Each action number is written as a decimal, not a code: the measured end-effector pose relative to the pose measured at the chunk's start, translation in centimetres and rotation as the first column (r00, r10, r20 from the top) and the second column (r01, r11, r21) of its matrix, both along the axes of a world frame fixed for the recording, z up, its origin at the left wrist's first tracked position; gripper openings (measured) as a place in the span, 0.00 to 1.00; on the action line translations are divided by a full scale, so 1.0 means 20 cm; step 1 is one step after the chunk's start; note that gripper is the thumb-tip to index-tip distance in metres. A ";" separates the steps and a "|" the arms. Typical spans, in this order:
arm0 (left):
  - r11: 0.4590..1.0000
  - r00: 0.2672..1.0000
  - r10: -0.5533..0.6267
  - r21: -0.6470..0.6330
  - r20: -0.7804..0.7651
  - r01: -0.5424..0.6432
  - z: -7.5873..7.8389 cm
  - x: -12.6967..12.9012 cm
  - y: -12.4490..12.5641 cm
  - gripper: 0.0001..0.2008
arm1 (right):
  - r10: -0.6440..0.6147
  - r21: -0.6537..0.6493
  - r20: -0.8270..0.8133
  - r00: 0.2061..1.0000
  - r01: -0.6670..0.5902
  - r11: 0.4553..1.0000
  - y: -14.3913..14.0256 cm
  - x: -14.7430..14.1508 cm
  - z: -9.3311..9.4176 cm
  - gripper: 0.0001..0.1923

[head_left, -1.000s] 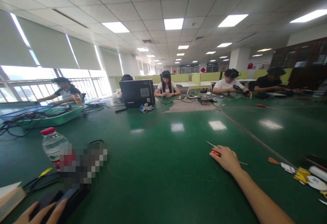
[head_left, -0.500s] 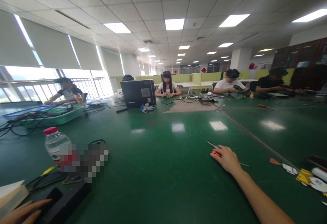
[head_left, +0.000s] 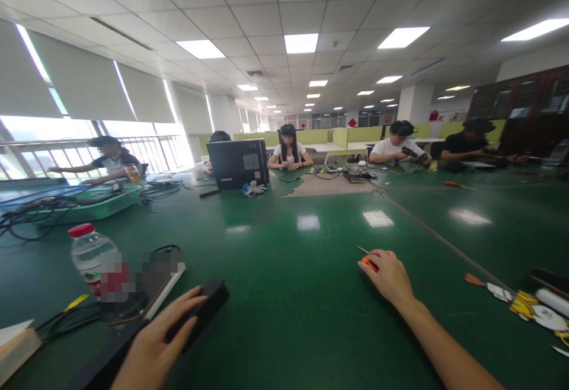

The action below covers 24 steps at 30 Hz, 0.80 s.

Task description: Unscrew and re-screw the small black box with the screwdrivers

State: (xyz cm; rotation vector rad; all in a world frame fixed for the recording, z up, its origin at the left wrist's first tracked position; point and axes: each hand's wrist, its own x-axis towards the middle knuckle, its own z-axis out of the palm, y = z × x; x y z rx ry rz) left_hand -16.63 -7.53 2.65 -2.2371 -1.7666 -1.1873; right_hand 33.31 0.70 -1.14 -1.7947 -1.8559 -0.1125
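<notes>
My left hand is closed around a black oblong block, thumb on the near side and fingers on the far side. The block is slightly blurred and partly covered by my hand, so its kind does not show. Under and left of that hand lies a longer black box, partly hidden. On the right, my right hand grips a screwdriver against the green tabletop. Its orange handle shows at the fingertips, and a thin metal shaft points away to the left.
A red-capped water bottle and cables stand at the left, with a green basket of cords behind. A black computer case and gloves sit further back. Several people sit across the table. Another screwdriver lies at right.
My left hand has come up and right from the lower left corner, carrying the black block over the table. My right hand has curled closer around the screwdriver. The view has shifted slightly.
</notes>
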 end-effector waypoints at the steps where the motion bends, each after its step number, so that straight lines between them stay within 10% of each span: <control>1: 0.991 0.995 -0.097 -0.086 0.019 0.098 -0.03 0.11 0.02 0.17 | 0.008 0.006 -0.026 1.000 -0.008 1.000 -0.01 -0.02 0.01 0.21; 9: 0.765 0.851 -0.488 -0.374 0.194 0.524 -0.03 0.85 0.14 0.25 | 0.200 0.106 -0.453 0.869 -0.170 0.980 -0.04 -0.16 0.09 0.18; 12: 0.737 0.810 -0.560 -0.344 0.173 0.582 -0.03 1.02 0.19 0.25 | 0.229 0.181 -0.763 0.604 -0.140 0.973 0.01 -0.23 0.16 0.19; 17: 0.780 0.828 -0.553 -0.293 0.092 0.553 -0.08 1.19 0.26 0.19 | 0.175 0.201 -0.977 -0.121 -0.258 0.945 0.06 -0.32 0.39 0.19; 24: 0.779 0.840 -0.531 -0.329 0.108 0.534 -0.10 1.20 0.31 0.21 | 0.157 0.395 -0.892 -0.424 -0.563 0.726 0.10 -0.43 0.58 0.22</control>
